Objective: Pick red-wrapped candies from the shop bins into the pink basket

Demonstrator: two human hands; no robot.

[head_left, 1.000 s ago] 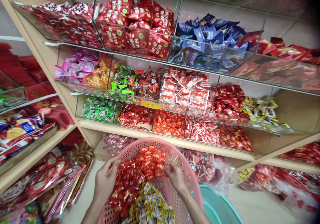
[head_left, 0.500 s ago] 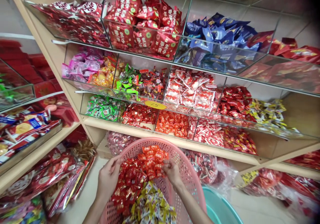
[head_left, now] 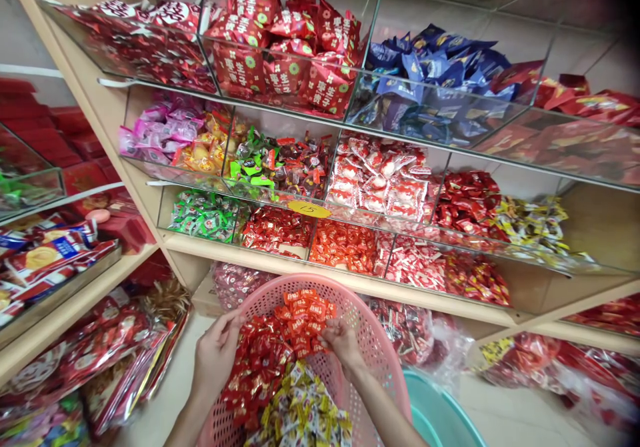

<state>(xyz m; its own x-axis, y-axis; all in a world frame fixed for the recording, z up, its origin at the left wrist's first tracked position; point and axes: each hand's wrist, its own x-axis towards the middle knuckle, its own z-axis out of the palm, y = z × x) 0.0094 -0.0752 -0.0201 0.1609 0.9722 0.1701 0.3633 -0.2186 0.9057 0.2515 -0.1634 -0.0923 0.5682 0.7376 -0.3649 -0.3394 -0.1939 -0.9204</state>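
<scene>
A pink perforated plastic basket (head_left: pixel 373 320) stands in front of me, below the shelves. Inside it lie orange-wrapped candies (head_left: pixel 306 314), darker red-wrapped candies (head_left: pixel 260 360) and yellow-and-white-wrapped candies (head_left: pixel 305 410). My left hand (head_left: pixel 219 344) is at the basket's left side, its fingers bent together beside the red candies. Over the right part of the basket, my right hand (head_left: pixel 344 344) has thumb and fingertips pinched together against the edge of the orange candies. What either hand's fingertips hold, if anything, is hidden.
Glass-fronted shelf bins (head_left: pixel 345 244) of wrapped candies rise ahead, with a yellow price label (head_left: pixel 309 208). A teal basin (head_left: pixel 440 414) sits to the basket's right. Bagged sweets (head_left: pixel 400 327) lie under the shelf. Packaged snacks (head_left: pixel 50 254) fill the left shelf.
The view has shifted very slightly, so the shelves sit a little further left. Both hands stay in nearly the same place at the basket, and the candies look unchanged.
</scene>
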